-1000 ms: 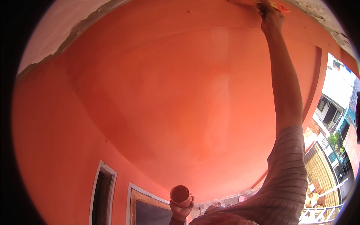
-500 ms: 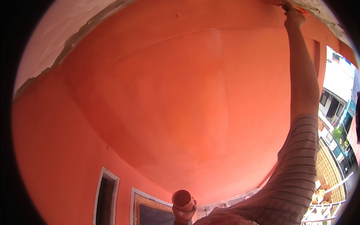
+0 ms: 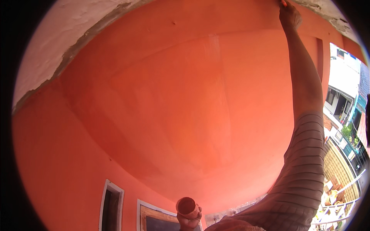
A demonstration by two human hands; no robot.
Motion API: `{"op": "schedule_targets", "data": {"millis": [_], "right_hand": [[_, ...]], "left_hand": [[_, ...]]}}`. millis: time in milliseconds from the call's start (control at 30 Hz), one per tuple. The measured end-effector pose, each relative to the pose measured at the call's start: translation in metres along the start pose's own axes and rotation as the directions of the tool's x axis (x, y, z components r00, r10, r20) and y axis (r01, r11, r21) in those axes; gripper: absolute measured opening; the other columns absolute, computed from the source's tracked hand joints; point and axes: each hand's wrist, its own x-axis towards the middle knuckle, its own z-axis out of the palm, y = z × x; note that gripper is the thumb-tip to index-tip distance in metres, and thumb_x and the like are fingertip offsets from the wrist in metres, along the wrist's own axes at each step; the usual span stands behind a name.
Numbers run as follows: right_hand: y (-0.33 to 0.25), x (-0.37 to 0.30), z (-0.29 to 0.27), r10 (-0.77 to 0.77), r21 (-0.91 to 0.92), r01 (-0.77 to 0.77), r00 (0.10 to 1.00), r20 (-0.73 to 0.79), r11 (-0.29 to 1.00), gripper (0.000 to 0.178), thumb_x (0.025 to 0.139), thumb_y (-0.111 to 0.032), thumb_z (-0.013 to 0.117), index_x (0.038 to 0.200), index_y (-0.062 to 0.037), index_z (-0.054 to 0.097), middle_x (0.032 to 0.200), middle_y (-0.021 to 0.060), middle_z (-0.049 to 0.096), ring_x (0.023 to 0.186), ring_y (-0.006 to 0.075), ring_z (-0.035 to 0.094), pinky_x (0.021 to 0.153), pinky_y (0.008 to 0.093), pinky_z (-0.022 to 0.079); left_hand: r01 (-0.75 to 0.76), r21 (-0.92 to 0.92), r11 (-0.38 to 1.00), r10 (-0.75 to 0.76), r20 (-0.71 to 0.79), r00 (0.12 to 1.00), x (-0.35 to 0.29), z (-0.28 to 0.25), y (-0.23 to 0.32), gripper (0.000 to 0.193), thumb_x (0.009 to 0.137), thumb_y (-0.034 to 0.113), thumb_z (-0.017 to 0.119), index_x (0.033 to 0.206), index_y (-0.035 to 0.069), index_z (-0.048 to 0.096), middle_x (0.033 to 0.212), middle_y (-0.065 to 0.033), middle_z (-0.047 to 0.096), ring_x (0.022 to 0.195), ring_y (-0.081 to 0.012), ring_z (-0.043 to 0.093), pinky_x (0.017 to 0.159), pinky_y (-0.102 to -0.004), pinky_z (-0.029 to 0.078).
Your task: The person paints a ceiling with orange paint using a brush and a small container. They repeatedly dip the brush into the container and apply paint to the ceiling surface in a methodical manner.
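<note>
At the bottom centre, my left hand [image 3: 190, 223] is wrapped round a small cup [image 3: 187, 206] coated in orange-red. The cup's round mouth faces up toward me, and its inside is dark. My right arm stretches far up along the right side in a striped sleeve. Near the upper edge, my right hand [image 3: 290, 18] is closed on what looks like a paintbrush [image 3: 284, 3]. Only a bright orange bit of it shows; the rest lies beyond the picture. That hand is up at the top of the orange wall [image 3: 173, 100], close to the ceiling edge.
A pale ceiling [image 3: 50, 46] with a rough grey edge runs across the upper left. Below are a narrow white-framed opening [image 3: 111, 206] and a wood-framed window [image 3: 160, 221]. At right, the space opens onto neighbouring houses [image 3: 343, 86] and a white railing [image 3: 339, 211].
My right hand has shifted left and slightly up, taking most of the brush out of view. The view has tilted a little. My left hand still holds the cup.
</note>
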Motion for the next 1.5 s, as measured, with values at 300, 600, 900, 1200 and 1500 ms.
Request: {"op": "schedule_targets", "data": {"millis": [300,600,900,1200,1500], "right_hand": [[-0.044,-0.031,0.024,-0.249,-0.084,0.242,0.965,-0.08,0.967,0.021,0.095,-0.017,0.07,0.114,-0.0115,0.075,0.111,0.0156,0.075,0.103,0.0402,0.07,0.086,0.0512,0.058],[-0.119,-0.06,0.008,-0.321,-0.018,0.321,0.943,-0.088,0.947,0.019,0.095,-0.02,0.073,0.113,-0.0136,0.073,0.102,0.013,0.074,0.096,0.0388,0.069,0.077,0.0533,0.057],[-0.229,-0.097,-0.001,-0.464,0.231,0.483,0.876,-0.133,0.845,0.018,0.092,-0.012,0.072,0.11,-0.0093,0.068,0.093,0.0174,0.07,0.09,0.0414,0.067,0.073,0.0539,0.056],[-0.314,-0.153,-0.047,-0.524,0.668,0.469,0.841,-0.136,0.578,0.022,0.091,-0.008,0.074,0.113,-0.0047,0.069,0.092,0.0109,0.072,0.083,0.0272,0.07,0.066,0.0421,0.056],[-0.182,-0.105,-0.031,0.163,0.721,-0.686,0.725,0.669,0.093,0.011,0.097,-0.012,0.072,0.101,-0.0018,0.074,0.085,0.0044,0.074,0.071,0.0143,0.068,0.059,0.0277,0.049]], "left_hand": [[-0.117,0.073,0.99,0.127,-0.151,0.98,-0.032,0.029,-0.027,0.054,0.095,0.049,0.07,0.125,0.004,0.067,0.106,-0.0165,0.071,0.095,-0.0301,0.068,0.072,-0.0374,0.063],[-0.045,-0.037,0.998,0.044,-0.034,0.998,-0.018,-0.031,-0.003,0.049,0.089,0.057,0.07,0.115,0.016,0.071,0.11,-0.0172,0.07,0.104,-0.0401,0.066,0.071,-0.0443,0.062],[-0.071,-0.042,0.997,0.073,0.05,0.996,-0.03,-0.036,-0.005,0.048,0.09,0.056,0.07,0.116,0.015,0.071,0.114,-0.0172,0.069,0.107,-0.0401,0.064,0.074,-0.0459,0.062],[-0.003,-0.133,0.991,0.014,0.082,0.997,-0.036,-0.049,-0.006,0.047,0.092,0.053,0.069,0.123,0.018,0.071,0.122,-0.0179,0.068,0.117,-0.0426,0.062,0.083,-0.0496,0.063],[-0.103,-0.046,0.994,0.107,0.101,0.989,-0.036,-0.055,-0.003,0.052,0.09,0.056,0.069,0.124,0.016,0.071,0.123,-0.0185,0.068,0.117,-0.0422,0.062,0.084,-0.0489,0.063]]}}
